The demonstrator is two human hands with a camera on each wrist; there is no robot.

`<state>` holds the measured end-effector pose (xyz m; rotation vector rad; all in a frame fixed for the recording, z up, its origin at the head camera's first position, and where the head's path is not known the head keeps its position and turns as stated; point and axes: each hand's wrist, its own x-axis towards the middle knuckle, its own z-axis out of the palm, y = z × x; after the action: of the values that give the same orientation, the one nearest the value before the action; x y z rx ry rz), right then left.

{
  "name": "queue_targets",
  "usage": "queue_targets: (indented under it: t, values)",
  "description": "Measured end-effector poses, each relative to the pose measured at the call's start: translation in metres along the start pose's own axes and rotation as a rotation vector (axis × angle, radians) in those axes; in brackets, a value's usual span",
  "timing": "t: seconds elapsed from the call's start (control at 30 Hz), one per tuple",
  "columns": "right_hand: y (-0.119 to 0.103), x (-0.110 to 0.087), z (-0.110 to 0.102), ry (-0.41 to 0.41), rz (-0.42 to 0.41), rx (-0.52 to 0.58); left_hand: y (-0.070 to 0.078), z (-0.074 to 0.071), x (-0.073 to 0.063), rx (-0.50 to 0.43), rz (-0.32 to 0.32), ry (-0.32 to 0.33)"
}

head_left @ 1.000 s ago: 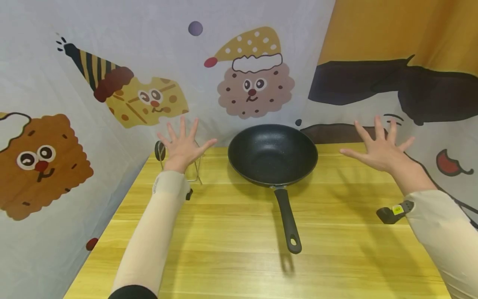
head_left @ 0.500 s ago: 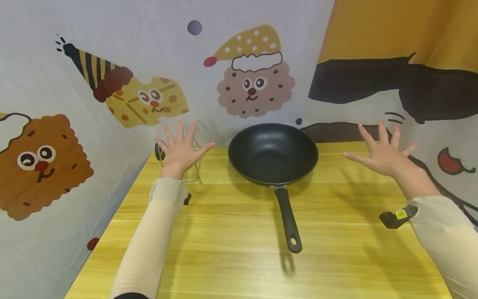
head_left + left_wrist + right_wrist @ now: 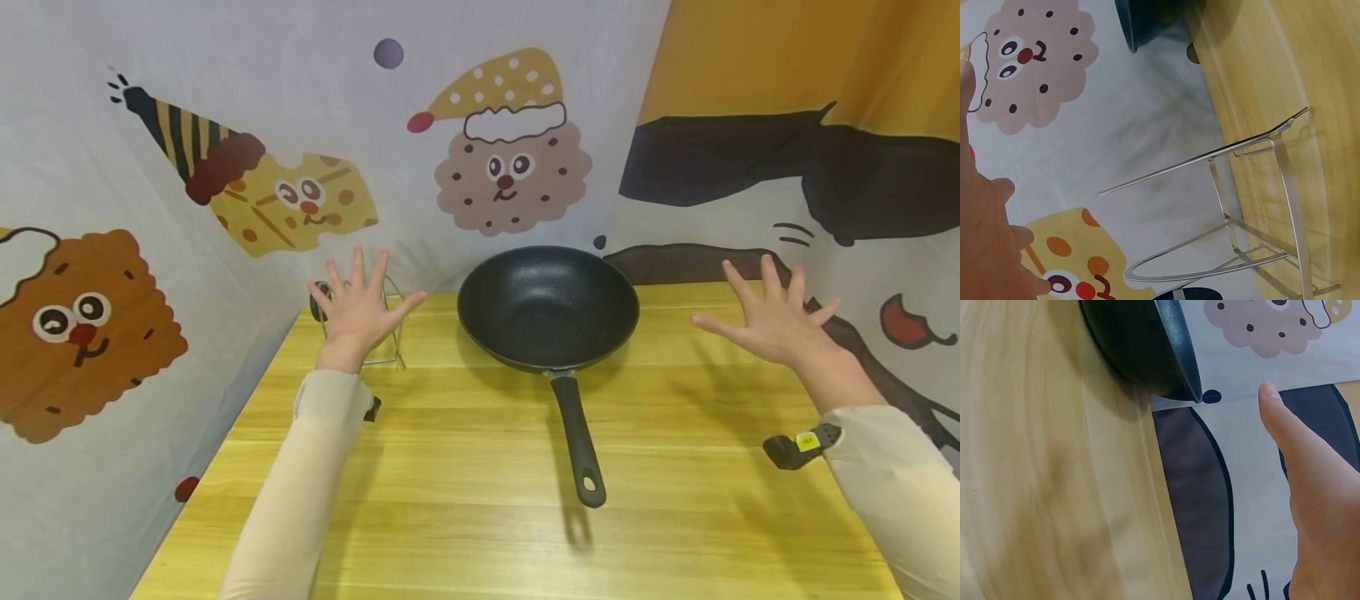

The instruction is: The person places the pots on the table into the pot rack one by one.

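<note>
A black frying pan (image 3: 547,308) sits on the wooden table, its handle (image 3: 577,442) pointing toward the front edge. To its left, my left hand (image 3: 358,315) is held up with fingers spread, in front of a metal wire rack (image 3: 393,333) that it partly hides. The left wrist view shows more of the rack (image 3: 1291,187), with silver bars and a dark round part (image 3: 1188,294). On the pan's right, my right hand (image 3: 780,321) is raised with spread fingers. Both hands are apart from the pan and hold nothing.
The wooden table (image 3: 465,467) reaches back to a cloth backdrop (image 3: 420,192) printed with cartoon biscuits and cheese, which also runs along the left side. A dark camera mount (image 3: 798,446) sticks out from the right sleeve.
Both hands have drawn back slightly toward the front, fingers still spread. The left has also shifted a little left and the right a little right. The pan and rack stay in place.
</note>
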<state>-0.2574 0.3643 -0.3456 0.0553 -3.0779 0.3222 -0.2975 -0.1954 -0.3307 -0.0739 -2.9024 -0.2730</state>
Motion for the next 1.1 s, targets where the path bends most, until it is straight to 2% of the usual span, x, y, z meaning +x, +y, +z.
queue_targets:
  t: [0.6, 0.9, 1.1]
  values:
    - [0.005, -0.009, 0.014, 0.038, -0.01, -0.027, -0.001, 0.003, -0.017, -0.052, 0.005, 0.04]
    - [0.002, -0.013, 0.021, 0.054, -0.04, 0.026, -0.002, 0.004, -0.022, -0.087, 0.0, 0.057]
    - [0.0, -0.015, 0.026, 0.046, -0.054, 0.039, -0.002, 0.004, -0.026, -0.093, 0.009, 0.105]
